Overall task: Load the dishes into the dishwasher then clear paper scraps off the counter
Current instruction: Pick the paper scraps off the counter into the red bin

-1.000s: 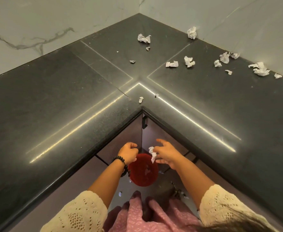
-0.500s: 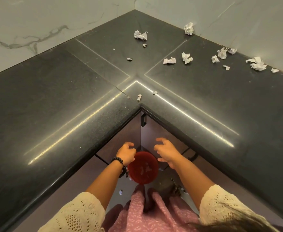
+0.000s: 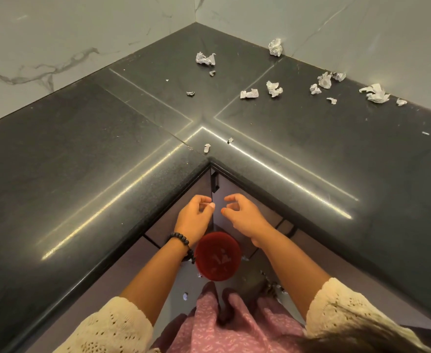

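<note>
— Scraps [image 3: 274,88] of crumpled paper lie scattered on the black counter [image 3: 82,161], most of them far back toward the wall corner and along the right-hand run. Two tiny bits [image 3: 207,148] sit close to the inner corner edge.

— And your hands?

— Both are below the counter edge, well apart from those scraps. My left hand [image 3: 194,217] has its fingers loosely curled, holding nothing; my right hand [image 3: 242,215] is the same, thumb and fingers relaxed around empty air. They nearly meet in front of the cabinet doors [image 3: 224,197].

— Anything beneath them?

— A red bin [image 3: 217,258] stands on the floor just under my wrists, with pale paper pieces inside. A few bits [image 3: 185,296] lie on the floor beside it.
</note>
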